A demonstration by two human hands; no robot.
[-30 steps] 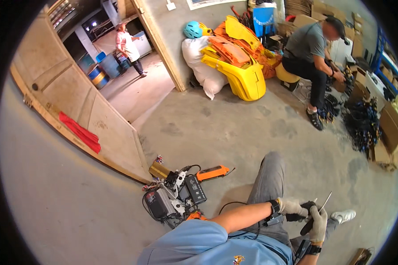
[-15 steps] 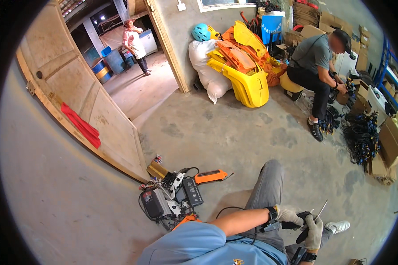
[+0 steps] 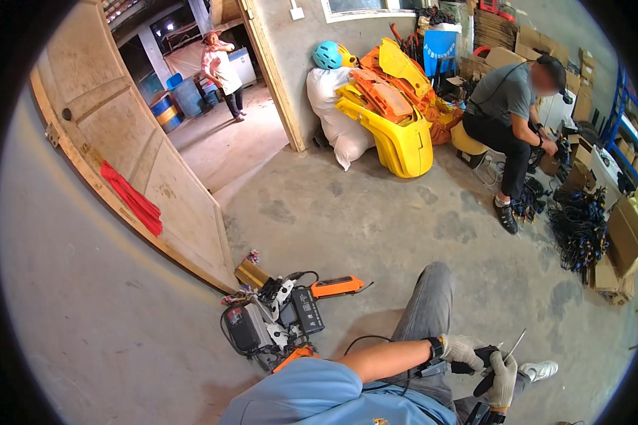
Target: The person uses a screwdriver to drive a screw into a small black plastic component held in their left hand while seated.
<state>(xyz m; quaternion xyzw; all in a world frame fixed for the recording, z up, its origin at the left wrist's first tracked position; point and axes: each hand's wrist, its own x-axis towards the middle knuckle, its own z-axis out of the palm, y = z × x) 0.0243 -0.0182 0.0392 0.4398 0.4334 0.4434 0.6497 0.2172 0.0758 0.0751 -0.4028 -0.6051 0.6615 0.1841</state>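
Observation:
Both my hands wear pale work gloves and meet over my lap at the lower right. My left hand (image 3: 463, 350) is closed on a small black part (image 3: 483, 354). My right hand (image 3: 504, 378) sits just below and to the right, gripping a dark-handled tool whose thin metal rod (image 3: 514, 347) points up and to the right. The two hands touch around the black part. My grey-trousered leg (image 3: 427, 303) stretches out on the concrete floor above them.
On the floor to my left lies a pile of black boxes with cables (image 3: 273, 322) and an orange handheld device (image 3: 337, 286). A wooden door (image 3: 131, 152) leans at the left. A seated person (image 3: 510, 113) works by yellow and orange plastic parts (image 3: 393, 113); another person (image 3: 220, 67) stands beyond the doorway.
My hands stay together on the black part and the tool; the rod has tilted slightly. The view has shifted a little, and the seated person keeps working.

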